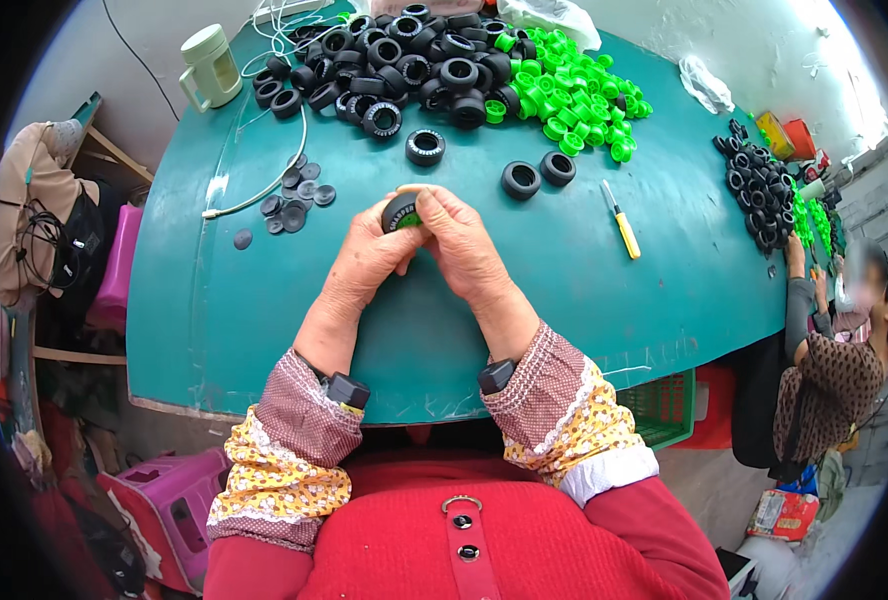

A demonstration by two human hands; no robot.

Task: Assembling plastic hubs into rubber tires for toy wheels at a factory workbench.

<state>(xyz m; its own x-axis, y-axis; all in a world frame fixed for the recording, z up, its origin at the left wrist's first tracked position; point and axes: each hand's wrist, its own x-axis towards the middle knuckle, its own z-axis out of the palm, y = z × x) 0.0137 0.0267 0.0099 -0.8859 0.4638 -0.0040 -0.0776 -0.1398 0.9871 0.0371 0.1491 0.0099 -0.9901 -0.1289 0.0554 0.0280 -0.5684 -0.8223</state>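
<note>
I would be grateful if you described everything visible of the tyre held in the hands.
The tyre is small, round and black, rubbery-looking, with pale lettering on its side. A bright green part shows within its opening; how far in it sits is hidden. It is held over the green tabletop, lettered side partly facing the camera, between the left hand and right hand, whose fingers cover much of it.

- Teal across the worktop.
- Black with white lettering on the held tyre; green on its inner hub.
- Black on heaped tyres at 12 o'clock.
- Bright green on piled hubs at 1 o'clock.
- Yellow on the screwdriver handle at 2 o'clock.
- Yellow floral print on sleeves at 4 and 7 o'clock.
</note>
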